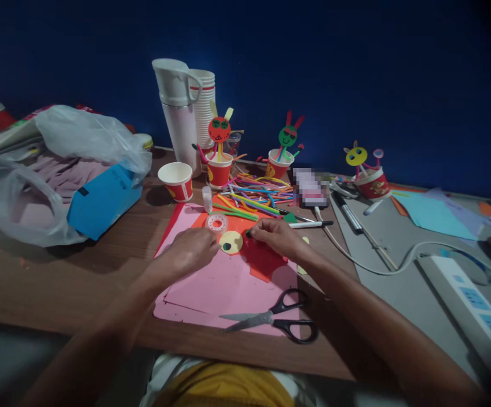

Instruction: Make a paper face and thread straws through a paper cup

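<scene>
A pale yellow paper disc lies on orange and pink paper, with a small dark green piece on its left part. My left hand is closed with curled fingers right at the disc's left edge; what its fingertips hold, if anything, is hidden. Between thumb and finger, my right hand pinches a small dark green paper piece, just right of the disc. A clear tape roll sits behind my left hand. Black-handled scissors lie partly open on the pink paper nearer to me.
Colourful pipe cleaners are heaped behind my hands. Paper cups with puppet figures stand along the wall, beside an empty cup and a white thermos. A plastic bag is at left; a phone, cable and power strip at right.
</scene>
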{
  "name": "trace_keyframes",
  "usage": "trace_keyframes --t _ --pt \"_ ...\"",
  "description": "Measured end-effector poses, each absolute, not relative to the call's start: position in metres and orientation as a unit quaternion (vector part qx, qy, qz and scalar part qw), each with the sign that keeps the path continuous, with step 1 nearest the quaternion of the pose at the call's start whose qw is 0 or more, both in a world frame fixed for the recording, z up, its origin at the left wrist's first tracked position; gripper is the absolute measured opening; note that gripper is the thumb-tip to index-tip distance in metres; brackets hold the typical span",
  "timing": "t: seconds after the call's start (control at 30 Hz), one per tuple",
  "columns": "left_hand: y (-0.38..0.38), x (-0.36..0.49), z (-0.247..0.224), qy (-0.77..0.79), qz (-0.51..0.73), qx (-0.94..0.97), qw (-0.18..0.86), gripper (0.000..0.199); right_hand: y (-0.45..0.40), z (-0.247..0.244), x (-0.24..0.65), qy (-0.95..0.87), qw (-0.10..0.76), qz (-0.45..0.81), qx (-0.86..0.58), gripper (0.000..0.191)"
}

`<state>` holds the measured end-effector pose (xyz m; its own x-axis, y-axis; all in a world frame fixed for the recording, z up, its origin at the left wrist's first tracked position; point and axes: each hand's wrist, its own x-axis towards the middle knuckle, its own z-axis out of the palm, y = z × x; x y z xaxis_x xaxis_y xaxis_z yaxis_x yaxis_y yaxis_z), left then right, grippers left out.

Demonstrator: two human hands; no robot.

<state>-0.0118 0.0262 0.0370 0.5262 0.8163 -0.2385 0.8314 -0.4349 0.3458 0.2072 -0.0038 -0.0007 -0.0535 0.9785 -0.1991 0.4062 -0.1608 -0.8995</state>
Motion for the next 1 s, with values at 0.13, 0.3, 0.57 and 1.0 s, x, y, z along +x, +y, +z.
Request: trace_keyframes --t 0.13,0.3,0.57,1.0 --pt "0.023 -0.008 0.033 0.483 -0.013 0.847 0.221 0.022 0.009 0.000 0.200 -0.597 0.287 0.437 -0.609 0.019" --pt "0.019 -0.003 0.038 0.488 -0.015 0.844 0.222 0.019 0.015 0.007 0.186 -0.634 0.251 0.415 -0.602 0.018" --pt "0.021 -0.004 0.035 0.486 -0.031 0.846 0.216 0.016 0.017 0.020 0.182 -0.683 0.187 0.396 -0.585 0.017" --pt "0.029 -0.015 0.018 0.460 0.006 0.863 0.208 0.019 0.012 0.023 0.178 -0.702 0.186 0.307 -0.615 0.010"
